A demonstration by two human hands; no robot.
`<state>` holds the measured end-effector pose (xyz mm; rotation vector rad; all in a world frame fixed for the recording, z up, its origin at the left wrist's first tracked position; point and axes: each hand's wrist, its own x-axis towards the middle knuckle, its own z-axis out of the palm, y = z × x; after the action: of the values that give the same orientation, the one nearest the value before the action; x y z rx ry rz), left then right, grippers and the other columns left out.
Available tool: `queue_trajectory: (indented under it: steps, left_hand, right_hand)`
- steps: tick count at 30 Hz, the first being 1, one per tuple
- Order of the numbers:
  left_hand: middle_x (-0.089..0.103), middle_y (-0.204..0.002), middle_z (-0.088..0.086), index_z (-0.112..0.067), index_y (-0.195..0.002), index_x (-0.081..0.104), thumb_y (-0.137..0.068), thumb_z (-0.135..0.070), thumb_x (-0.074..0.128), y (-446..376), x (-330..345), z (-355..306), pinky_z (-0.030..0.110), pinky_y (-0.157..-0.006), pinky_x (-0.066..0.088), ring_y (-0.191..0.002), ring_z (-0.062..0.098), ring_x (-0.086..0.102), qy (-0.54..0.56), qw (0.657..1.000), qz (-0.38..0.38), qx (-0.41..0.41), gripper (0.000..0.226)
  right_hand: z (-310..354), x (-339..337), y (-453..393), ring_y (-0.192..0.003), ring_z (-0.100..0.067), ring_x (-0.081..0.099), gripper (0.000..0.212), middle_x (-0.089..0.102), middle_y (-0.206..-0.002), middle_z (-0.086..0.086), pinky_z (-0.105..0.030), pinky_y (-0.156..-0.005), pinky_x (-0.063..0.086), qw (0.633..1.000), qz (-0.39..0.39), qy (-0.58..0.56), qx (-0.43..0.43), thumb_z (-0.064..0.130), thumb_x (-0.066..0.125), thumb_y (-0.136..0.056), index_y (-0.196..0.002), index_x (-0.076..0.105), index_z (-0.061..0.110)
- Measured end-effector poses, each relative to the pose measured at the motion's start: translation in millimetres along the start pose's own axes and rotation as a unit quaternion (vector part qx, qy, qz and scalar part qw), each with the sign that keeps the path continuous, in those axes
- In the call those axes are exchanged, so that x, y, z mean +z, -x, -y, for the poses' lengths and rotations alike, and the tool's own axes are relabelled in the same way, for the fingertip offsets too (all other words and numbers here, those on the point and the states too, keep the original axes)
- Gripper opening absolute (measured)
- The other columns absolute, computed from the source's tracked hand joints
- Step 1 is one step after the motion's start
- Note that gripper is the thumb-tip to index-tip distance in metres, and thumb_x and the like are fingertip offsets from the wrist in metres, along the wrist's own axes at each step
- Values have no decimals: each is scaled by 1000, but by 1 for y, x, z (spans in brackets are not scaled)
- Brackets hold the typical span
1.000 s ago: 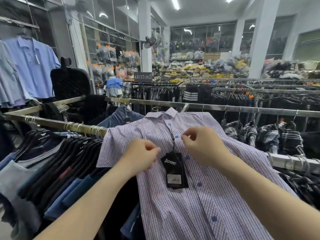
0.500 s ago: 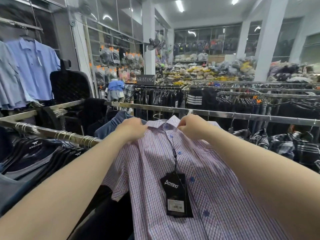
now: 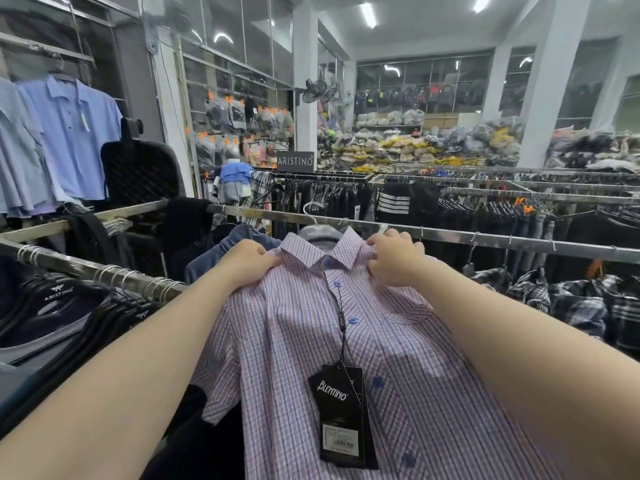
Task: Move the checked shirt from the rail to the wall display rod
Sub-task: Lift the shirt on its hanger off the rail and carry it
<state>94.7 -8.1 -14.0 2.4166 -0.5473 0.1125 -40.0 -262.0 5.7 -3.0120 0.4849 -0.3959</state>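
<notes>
My left hand (image 3: 247, 263) and right hand (image 3: 394, 261) grip the checked shirt (image 3: 346, 341) at its shoulders, fingers closed on the cloth, just before the rail (image 3: 485, 239); a black tag (image 3: 343, 414) dangles.

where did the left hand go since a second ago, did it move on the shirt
Yes. The left hand moved up the checked shirt, from beside the black tag at chest height to the shoulder by the collar. It grips the fabric there.
</notes>
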Motion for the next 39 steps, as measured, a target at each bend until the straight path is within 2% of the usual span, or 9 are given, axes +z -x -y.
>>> queue_trajectory:
  steps: [4,8,13,20,26,31,33,37,39]
  left_hand:
    - [68,-79,-5,-25,-82,68,-93,-57,55,10,-15,-12,37,-63,48,-74,17,62,-72,995,-57,39,37]
    - [68,-86,-11,-31,-89,67,-95,-61,48,27,-35,-27,33,-63,44,-79,18,61,-112,984,-120,68,36]
    - [70,-95,-7,-32,-102,69,-97,-60,46,51,-59,-40,35,-67,44,-83,20,59,-111,976,-167,82,36]
    - [73,-103,0,-29,-111,68,-99,-59,43,78,-77,-65,39,-77,51,-93,27,65,-104,970,-194,105,40]
    - [73,-102,4,-25,-110,66,-100,-56,45,108,-98,-85,41,-75,50,-92,32,65,-123,950,-249,143,39]
    - [73,-108,4,-25,-120,65,-100,-52,46,140,-129,-98,35,-66,42,-94,30,66,-133,926,-297,189,38]
    - [74,-104,3,-25,-116,66,-101,-49,48,157,-142,-99,33,-64,38,-90,27,65,-133,919,-311,202,34]
    - [72,-100,1,-23,-109,67,-101,-46,50,192,-165,-100,37,-67,46,-86,24,62,-129,914,-325,206,29]
    - [71,-101,3,-21,-109,67,-101,-45,51,208,-175,-99,35,-65,40,-82,21,58,-133,908,-341,204,29]
  right_hand:
    - [-5,-4,2,-135,-38,39,49,43,-149,-14,-56,-111,28,1000,4,12,16,32,52,-95,-142,44,19]
    - [-5,-16,9,-134,-37,42,50,47,-146,-12,-56,-114,25,999,-38,-31,0,29,50,-97,-146,41,21]
    - [-3,-38,19,-129,-39,46,48,51,-141,-15,-54,-108,34,992,-106,-58,-25,32,49,-100,-146,43,21]
    - [-8,-69,42,-130,-37,44,50,50,-142,-14,-53,-104,39,983,-149,-105,-24,36,51,-100,-147,44,20]
    - [-9,-96,66,-127,-39,47,45,55,-138,-16,-54,-102,43,971,-199,-130,-39,33,54,-101,-142,50,16]
    - [-3,-113,87,-124,-38,46,40,59,-129,-18,-54,-103,40,938,-278,-195,-72,26,57,-99,-136,57,12]
    - [3,-118,96,-124,-37,45,39,58,-127,-17,-54,-102,39,920,-303,-230,-89,26,58,-99,-136,59,13]
    - [20,-128,109,-126,-36,43,39,57,-128,-16,-51,-105,38,895,-328,-276,-123,29,59,-100,-134,61,12]
    - [30,-132,113,-126,-36,44,39,57,-128,-17,-48,-106,37,888,-328,-289,-139,30,60,-99,-134,61,12]
